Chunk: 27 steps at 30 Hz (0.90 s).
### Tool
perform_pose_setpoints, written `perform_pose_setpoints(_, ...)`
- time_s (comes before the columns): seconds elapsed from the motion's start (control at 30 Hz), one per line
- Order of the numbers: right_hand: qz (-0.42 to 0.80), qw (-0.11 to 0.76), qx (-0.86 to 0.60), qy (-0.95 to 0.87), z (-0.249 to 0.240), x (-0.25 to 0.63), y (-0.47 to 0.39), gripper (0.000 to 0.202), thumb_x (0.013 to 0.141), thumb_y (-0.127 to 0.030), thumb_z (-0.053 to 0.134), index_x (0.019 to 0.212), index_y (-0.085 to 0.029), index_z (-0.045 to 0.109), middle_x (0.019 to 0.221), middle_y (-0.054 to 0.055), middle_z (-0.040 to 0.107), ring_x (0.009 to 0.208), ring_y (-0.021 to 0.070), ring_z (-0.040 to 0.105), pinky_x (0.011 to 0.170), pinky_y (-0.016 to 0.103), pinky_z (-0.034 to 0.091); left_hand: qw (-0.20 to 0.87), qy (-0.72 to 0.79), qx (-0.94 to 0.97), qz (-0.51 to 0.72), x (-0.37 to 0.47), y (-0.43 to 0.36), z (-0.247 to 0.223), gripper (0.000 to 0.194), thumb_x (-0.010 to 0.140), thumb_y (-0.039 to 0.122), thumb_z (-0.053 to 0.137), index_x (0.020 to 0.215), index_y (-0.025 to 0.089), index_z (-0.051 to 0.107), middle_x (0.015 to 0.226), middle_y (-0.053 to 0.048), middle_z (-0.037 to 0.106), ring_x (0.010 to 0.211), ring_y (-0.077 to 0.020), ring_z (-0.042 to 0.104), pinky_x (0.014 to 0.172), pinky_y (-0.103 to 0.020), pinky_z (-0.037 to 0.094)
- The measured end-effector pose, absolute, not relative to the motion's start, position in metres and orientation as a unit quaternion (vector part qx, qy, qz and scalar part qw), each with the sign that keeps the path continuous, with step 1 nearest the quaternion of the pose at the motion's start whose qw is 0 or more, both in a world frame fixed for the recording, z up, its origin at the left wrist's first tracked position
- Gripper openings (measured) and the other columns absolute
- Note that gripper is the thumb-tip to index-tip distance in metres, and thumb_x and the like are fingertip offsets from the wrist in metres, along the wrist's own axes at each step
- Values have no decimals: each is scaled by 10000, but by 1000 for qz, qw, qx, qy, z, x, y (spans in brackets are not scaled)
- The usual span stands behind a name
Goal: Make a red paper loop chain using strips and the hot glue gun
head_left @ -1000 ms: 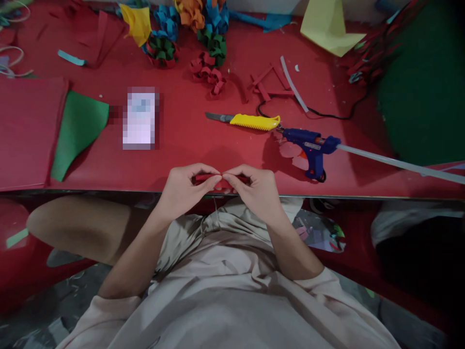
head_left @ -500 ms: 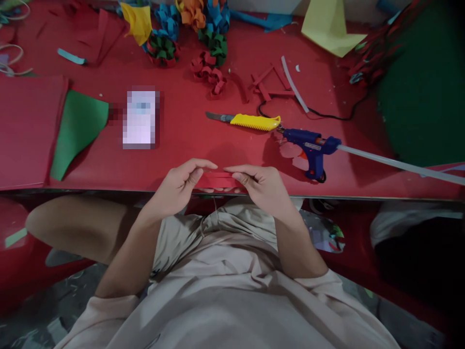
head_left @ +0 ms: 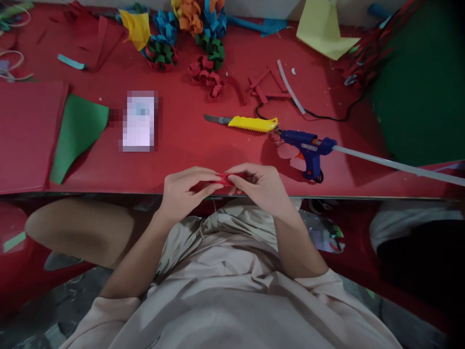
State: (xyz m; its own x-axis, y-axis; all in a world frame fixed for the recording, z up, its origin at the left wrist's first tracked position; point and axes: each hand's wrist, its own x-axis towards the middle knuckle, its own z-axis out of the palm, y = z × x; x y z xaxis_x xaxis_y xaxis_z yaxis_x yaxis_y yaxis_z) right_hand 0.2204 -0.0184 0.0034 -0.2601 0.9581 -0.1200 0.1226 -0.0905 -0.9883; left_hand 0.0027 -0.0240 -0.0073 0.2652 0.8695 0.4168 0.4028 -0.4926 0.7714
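Note:
A red paper strip (head_left: 225,180) is pinched between my two hands at the table's front edge. My left hand (head_left: 185,190) grips its left part with thumb and fingertips. Thumb and fingers of my right hand (head_left: 257,185) press on it from the other side, so most of the strip is hidden. Beyond the hands lies a yellow-handled utility knife (head_left: 252,124) with its blade out, pointing left. To its right a blue glue gun (head_left: 305,148) rests on its side, with a long white glue stick (head_left: 395,166) sticking out of its back.
A phone-like blurred object (head_left: 139,121) and a green paper piece (head_left: 80,133) lie left, beside red sheets (head_left: 27,135). Curled paper chains (head_left: 207,75) and red strips (head_left: 267,87) sit farther back. The glue gun's black cord (head_left: 336,118) runs right. A large green shape (head_left: 417,92) stands right.
The hands have come closer together, and less of the red paper strip shows between them. The left hand has turned, its thumb now stretched toward the right hand.

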Motion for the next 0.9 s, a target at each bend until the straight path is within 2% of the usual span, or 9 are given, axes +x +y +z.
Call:
perform_pose_setpoints(0.1, 546, 374, -475, -580, 0, 222, -20, 287, 911, -398, 744, 1101, -187, 786, 801, 23, 790, 677, 140, 739, 652, 246, 596, 312, 480, 698, 429, 6, -26, -5, 175, 923, 376, 774, 1006, 225, 810, 948, -40, 819, 834, -163, 776, 825, -260, 627)
perform_pose_setpoints(0.2, 523, 384, -474, -595, -2, 222, -22, 376, 844, -410, 827, 1167, -222, 783, 950, 38, 816, 766, 153, 752, 711, 262, 606, 355, 534, 640, 423, 9, -27, -1, 264, 898, 431, 794, 1050, 216, 803, 951, -40, 821, 794, -166, 784, 783, -251, 641)
perform_pose_setpoints(0.33, 530, 393, -483, -576, -2, 219, -22, 257, 891, -359, 776, 1084, -190, 794, 791, 18, 789, 635, 129, 722, 610, 235, 571, 415, 536, 606, 416, 8, -25, 1, 330, 871, 476, 813, 1060, 206, 806, 940, -47, 823, 789, -179, 793, 768, -247, 656)
perform_pose_setpoints(0.53, 548, 399, -480, -557, 1, 218, -22, 200, 894, -316, 763, 1029, -173, 796, 745, 19, 789, 675, 142, 760, 624, 223, 580, 456, 520, 595, 410, 5, -23, 0, 319, 821, 452, 865, 1031, 217, 819, 869, -27, 820, 814, -185, 803, 753, -219, 663)
perform_pose_setpoints(0.77, 543, 413, -482, -550, 0, 216, -21, 185, 880, -283, 773, 1031, -178, 797, 800, 20, 806, 726, 143, 772, 657, 226, 609, 470, 519, 546, 459, 16, -21, -2, 255, 875, 425, 819, 968, 187, 809, 893, -31, 815, 727, -166, 799, 713, -204, 673)
perform_pose_setpoints(0.9, 538, 421, -495, -536, 0, 213, -20, 166, 871, -264, 770, 1012, -182, 799, 834, 26, 813, 758, 150, 778, 683, 240, 624, 459, 532, 541, 462, 22, -22, -4, 266, 911, 437, 776, 967, 177, 788, 799, -20, 790, 669, -167, 785, 619, -208, 658)
